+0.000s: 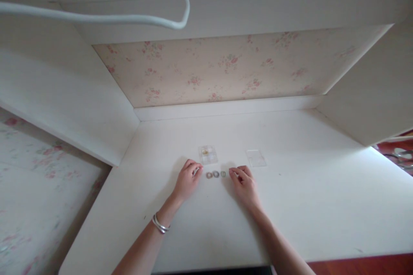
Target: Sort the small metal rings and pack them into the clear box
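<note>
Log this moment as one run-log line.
left hand: beside rings | right hand: beside rings | rings: row on desk | clear box: behind

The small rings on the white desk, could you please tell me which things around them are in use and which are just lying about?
In use:
- three small metal rings in a row
- left hand and right hand flanking the row
- small clear plastic box behind them

Lying about:
- flat clear plastic lid
- white cable overhead
- white desk
</note>
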### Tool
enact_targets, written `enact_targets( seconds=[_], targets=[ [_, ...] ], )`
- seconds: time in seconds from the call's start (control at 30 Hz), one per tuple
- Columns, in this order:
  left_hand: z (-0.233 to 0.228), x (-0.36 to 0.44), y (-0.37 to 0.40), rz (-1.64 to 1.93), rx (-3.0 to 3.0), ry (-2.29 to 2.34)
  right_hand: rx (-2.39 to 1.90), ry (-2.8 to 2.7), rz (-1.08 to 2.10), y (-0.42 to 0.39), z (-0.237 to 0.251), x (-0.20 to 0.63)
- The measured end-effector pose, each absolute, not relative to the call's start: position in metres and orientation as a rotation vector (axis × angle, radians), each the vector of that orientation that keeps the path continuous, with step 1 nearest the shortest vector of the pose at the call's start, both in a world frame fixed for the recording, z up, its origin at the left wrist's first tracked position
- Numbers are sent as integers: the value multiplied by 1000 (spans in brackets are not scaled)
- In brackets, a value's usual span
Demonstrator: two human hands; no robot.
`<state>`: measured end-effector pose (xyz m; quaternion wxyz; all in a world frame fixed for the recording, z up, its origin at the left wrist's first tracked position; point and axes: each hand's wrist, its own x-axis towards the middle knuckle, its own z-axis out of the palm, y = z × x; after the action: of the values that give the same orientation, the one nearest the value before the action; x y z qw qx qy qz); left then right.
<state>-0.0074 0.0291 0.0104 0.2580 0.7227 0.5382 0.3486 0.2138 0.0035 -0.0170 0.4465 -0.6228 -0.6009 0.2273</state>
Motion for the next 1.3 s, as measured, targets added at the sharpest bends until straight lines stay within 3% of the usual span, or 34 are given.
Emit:
enact_targets(
  seconds=[0.63,0.97,1.3],
  targets=[
    [14,14,5,640,2344,1493,-1557,-1512,567,1,-17,214],
    [7,11,3,771,2305,1498,-1552,-1516,559,2,-18,214],
    [29,7,39,865,2311,1556,-1540,-1532,552,1,-20,214]
  ],
)
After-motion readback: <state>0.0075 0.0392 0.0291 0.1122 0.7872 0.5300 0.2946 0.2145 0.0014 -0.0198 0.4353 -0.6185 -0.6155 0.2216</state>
